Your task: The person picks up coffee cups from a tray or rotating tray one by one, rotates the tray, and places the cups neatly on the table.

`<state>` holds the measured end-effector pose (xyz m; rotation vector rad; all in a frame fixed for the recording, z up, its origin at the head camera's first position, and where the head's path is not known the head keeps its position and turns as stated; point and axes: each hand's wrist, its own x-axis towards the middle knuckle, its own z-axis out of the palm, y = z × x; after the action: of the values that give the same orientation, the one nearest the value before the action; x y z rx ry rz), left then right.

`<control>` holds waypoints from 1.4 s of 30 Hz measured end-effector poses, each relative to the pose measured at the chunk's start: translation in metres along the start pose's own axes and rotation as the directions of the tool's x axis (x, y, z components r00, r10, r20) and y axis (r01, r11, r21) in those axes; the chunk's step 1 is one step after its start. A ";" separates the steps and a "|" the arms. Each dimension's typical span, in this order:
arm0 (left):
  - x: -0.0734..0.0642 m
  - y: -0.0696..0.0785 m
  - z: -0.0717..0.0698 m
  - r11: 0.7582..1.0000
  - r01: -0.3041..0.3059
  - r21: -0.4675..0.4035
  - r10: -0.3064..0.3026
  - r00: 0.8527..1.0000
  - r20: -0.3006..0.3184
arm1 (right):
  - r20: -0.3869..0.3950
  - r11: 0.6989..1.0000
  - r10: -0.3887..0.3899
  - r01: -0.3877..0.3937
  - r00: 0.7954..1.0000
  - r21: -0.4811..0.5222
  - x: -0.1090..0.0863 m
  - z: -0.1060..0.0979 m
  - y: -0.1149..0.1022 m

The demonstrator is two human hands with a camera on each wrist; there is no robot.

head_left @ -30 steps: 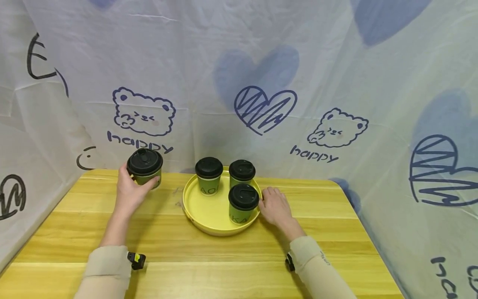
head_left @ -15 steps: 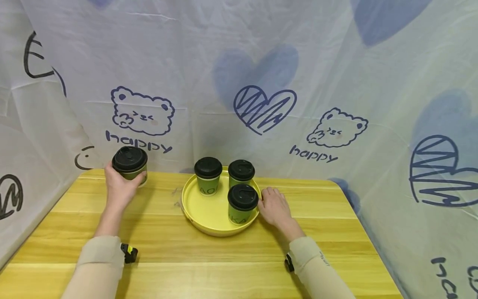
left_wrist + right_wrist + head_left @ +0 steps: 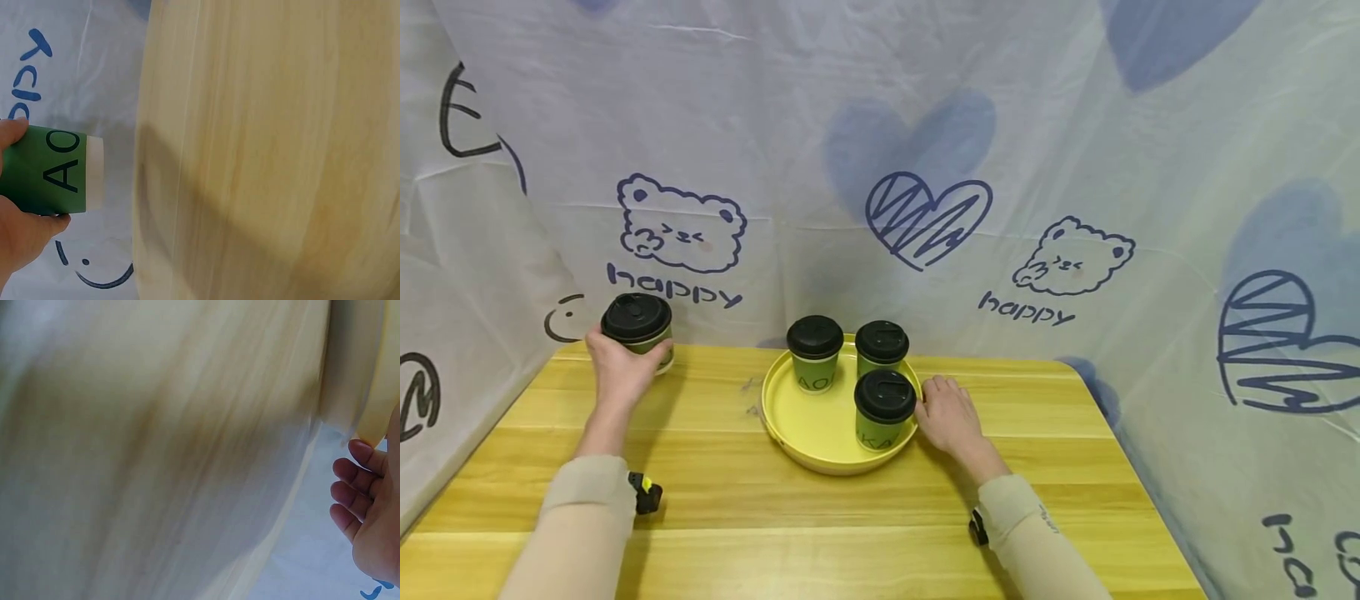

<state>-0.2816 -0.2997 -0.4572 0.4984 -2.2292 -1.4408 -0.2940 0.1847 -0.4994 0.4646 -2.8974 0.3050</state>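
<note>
At the back left, my left hand grips a green paper coffee cup with a black lid. The cup is upright, held above the table, and in the left wrist view thumb and fingers wrap the green cup with its pale base showing. My right hand holds the right rim of a round yellow tray. In the right wrist view its index fingertip meets the tray's side and the other fingers curl loosely; the thumb is hidden there. Three matching lidded cups stand in the tray: back left, back right, front right.
A wooden table lies under everything. A pale printed cloth hangs behind its back edge and along both sides. Bare wood stretches between the left hand and the tray.
My left hand has carried its cup further left, away from the tray. The right hand, the tray and its three cups have kept their places.
</note>
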 end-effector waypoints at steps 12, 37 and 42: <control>0.009 -0.012 0.000 0.996 0.080 0.032 -0.080 0.997 0.005 | 0.006 1.000 -0.004 0.004 1.000 -0.005 0.001 0.001 0.002; 0.010 -0.027 -0.006 0.986 0.146 0.075 -0.150 0.987 0.051 | 0.022 1.000 0.021 -0.021 1.000 -0.002 -0.001 -0.002 -0.002; 0.009 -0.027 -0.006 0.986 0.148 0.077 -0.153 0.986 0.062 | 0.016 1.000 0.012 -0.012 1.000 -0.005 -0.001 -0.002 -0.002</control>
<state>-0.2843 -0.3200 -0.4777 0.6639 -2.3481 -1.4751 -0.2921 0.1835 -0.4973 0.4508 -2.9168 0.2968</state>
